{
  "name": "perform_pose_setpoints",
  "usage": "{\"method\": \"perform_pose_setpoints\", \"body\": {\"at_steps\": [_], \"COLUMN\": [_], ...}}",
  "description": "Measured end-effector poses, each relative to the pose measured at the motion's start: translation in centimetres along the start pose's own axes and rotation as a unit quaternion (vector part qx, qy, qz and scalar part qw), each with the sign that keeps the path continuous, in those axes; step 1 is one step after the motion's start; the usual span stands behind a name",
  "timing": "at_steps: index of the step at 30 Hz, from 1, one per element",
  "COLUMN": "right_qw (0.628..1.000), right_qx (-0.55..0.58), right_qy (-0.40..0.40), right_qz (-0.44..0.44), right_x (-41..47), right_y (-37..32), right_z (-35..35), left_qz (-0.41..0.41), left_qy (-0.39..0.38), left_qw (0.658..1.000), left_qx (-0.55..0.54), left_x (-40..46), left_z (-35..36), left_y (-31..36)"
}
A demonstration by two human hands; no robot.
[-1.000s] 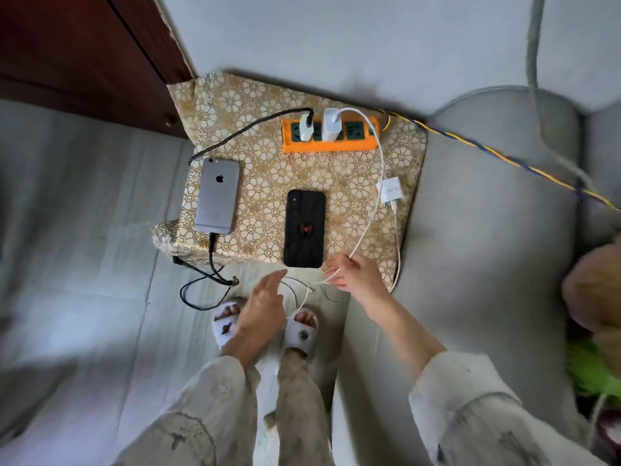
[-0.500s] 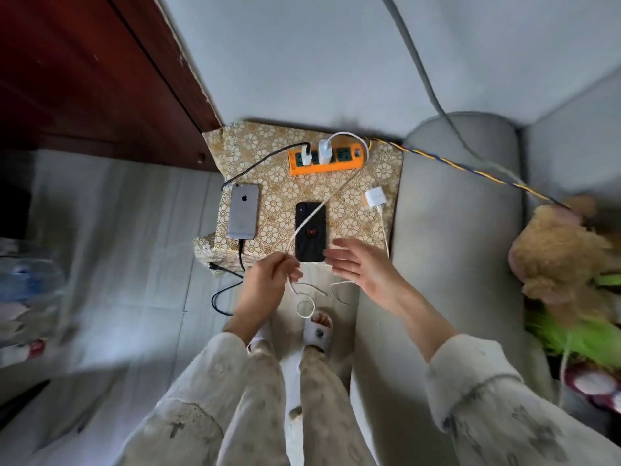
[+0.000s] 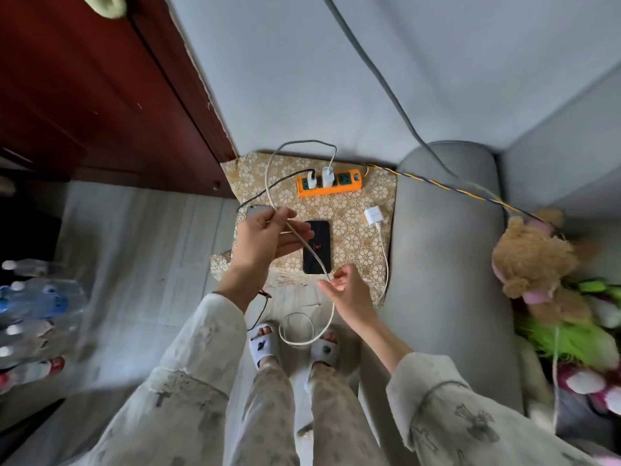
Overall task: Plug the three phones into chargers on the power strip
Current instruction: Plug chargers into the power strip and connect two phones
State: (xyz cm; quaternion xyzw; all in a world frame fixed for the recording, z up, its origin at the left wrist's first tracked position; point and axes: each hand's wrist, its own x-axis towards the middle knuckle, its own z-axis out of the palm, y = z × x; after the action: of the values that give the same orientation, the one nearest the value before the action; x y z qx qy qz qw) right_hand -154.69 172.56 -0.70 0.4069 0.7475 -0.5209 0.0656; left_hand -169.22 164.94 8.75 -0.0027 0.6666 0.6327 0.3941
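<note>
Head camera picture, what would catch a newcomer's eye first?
The orange power strip at the far edge of the gold patterned cloth, with two white chargers plugged in. Next, the white cable looping up from one charger, through the left hand and down past the right hand, above a black phone lying flat on the cloth. A loose white charger lies at the cloth's right side.

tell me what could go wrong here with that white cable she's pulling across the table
The white cable loops from the white charger in the orange power strip to the left hand and right hand. A hard tug might pull the charger loose or drag the strip. The slack crosses the black phone and could nudge it toward the table edge. The loop by the slippers might snag a foot.
</note>
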Motion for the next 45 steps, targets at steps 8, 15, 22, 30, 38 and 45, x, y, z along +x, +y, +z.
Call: {"method": "perform_pose_setpoints", "body": {"at_steps": [8,15,22,30,38,45], "right_qw": [0.999,0.977,0.935,0.921,0.934,0.966], "right_qx": [-0.003,0.212,0.331,0.359,0.280,0.126], "right_qy": [-0.049,-0.025,-0.045,-0.018,-0.181,-0.175], "right_qz": [-0.015,-0.012,-0.119,-0.148,-0.131,-0.145], "right_x": [-0.9,-3.9,-6.0,-6.9,-7.2,-7.2], "right_y": [-4.5,-10.5,-20.6,-23.9,-22.7,-20.7], "right_z": [-2.9,-7.7,-12.6,-14.2,-10.9,-11.5], "left_qz": [-0.009,-0.012,0.050,0.143,0.242,0.238], "left_qy": [-0.043,-0.066,-0.232,-0.146,-0.088,-0.067], "left_qw": [0.985,0.998,0.926,0.955,0.966,0.955], "left_qx": [-0.164,0.013,0.294,0.215,0.039,-0.164], "left_x": [-1.1,-2.9,-7.2,-9.3,-10.5,-9.3], "left_z": [0.1,-1.7,-0.2,-0.3,-1.1,-4.3], "left_y": [5.6,6.5,5.7,13.6,20.5,24.7]}}
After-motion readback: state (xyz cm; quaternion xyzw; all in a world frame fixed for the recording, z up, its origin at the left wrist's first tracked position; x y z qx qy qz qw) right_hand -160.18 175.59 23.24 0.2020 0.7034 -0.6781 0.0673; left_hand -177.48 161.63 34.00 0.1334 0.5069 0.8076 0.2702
